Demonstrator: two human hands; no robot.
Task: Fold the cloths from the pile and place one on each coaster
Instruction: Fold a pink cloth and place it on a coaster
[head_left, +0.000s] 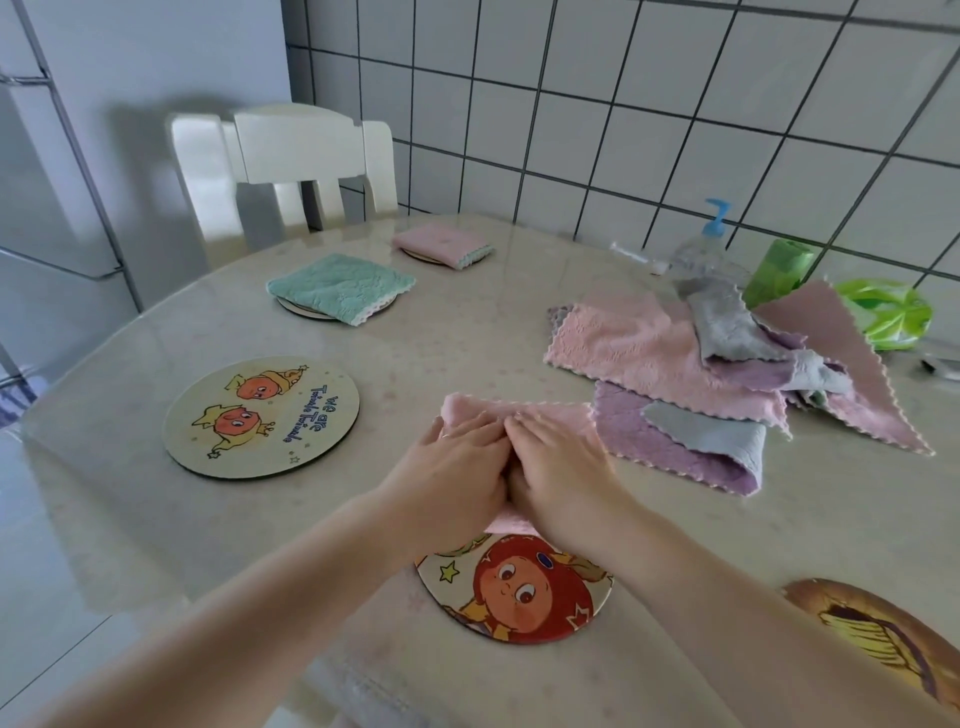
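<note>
Table edge: the bare table (467, 332) lay between the star-character coaster (261, 415) and the cloth pile (727, 374).
Hidden: the pink cloth (524, 415) was largely covered by the hands; the red-haired-character coaster (519, 587) was overlapped at its far rim.
Left hand (457, 478): flat, fingers straight, pressed on the pink cloth.
Right hand (561, 467): likewise flattened, pressed alongside.
Done: the green cloth (337, 286) and the folded pink cloth (441, 244) each lay on a coaster.

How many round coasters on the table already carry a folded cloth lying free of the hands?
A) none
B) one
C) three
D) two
D: a folded teal cloth and a folded pink cloth each lie on a far round coaster; the cartoon-print coaster at left is bare.
</note>
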